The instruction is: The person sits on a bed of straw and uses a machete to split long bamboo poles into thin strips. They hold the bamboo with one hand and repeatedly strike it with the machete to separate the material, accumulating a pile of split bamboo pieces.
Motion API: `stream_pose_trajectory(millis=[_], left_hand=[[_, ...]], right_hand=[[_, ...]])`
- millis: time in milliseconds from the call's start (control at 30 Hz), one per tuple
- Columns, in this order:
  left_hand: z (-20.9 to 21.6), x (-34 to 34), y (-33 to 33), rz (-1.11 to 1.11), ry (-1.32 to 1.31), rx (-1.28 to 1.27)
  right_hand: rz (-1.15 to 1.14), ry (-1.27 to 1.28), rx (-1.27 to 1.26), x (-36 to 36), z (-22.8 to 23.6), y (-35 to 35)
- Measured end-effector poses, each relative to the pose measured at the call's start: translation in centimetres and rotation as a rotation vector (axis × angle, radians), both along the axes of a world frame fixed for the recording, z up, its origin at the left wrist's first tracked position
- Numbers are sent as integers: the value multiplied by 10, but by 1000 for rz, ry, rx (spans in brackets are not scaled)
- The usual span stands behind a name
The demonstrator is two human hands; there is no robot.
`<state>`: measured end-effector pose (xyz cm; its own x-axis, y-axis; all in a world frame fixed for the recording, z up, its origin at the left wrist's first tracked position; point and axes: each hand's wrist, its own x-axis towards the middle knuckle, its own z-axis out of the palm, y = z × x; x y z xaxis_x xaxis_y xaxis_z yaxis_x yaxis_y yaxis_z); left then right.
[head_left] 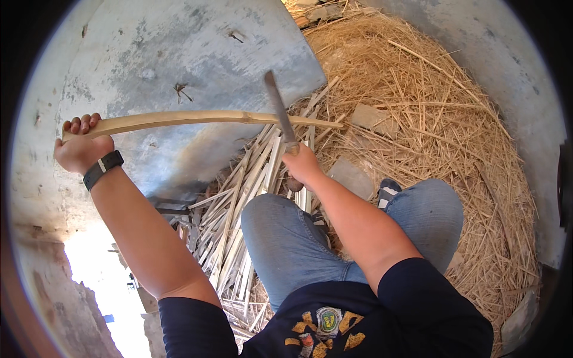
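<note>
My left hand [83, 142], stretched out to the far left, is wrapped around one end of a long split bamboo strip [179, 118]. The strip runs nearly level across to the right, with a node near its thin right end. My right hand [303, 164] grips the wooden handle of a knife [278, 107] with a long, dark blade pointing up and away. The blade crosses in front of the strip near its right end; whether it touches or cuts into the strip, I cannot tell.
Split bamboo strips [233, 221] lie heaped left of my bent knees. Straw-like shavings [459, 137] cover the floor to the right, around flat stones [352, 177]. A worn grey wall [149, 59] stands beyond the strip, and a bright opening [101, 280] is at lower left.
</note>
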<state>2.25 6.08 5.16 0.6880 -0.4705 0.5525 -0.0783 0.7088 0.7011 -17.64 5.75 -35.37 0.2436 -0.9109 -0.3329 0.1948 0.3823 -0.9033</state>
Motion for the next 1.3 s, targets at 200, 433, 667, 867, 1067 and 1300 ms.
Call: stream_pose_trajectory(millis=[200,433,667,867,1067,1300], left_hand=[[1,-32,-8,68,-54,-29],[9,-54,-22,129,-3,-37],[11,-75,-20,161,-21,-32],[9,-92,-18,275,36,-42],[8,-83,-22,176,-12,-29],[8,-60,-17,151,-12,-30]], right_hand=[[-62,-201,352,-9,26,7],[95,-192,26,-5,107,20],[-69,-198,250,-16,55,1],[139,-101,-88,-5,115,18],[67,-211,112,-15,94,4],[186,51,-318,-14,132,23]])
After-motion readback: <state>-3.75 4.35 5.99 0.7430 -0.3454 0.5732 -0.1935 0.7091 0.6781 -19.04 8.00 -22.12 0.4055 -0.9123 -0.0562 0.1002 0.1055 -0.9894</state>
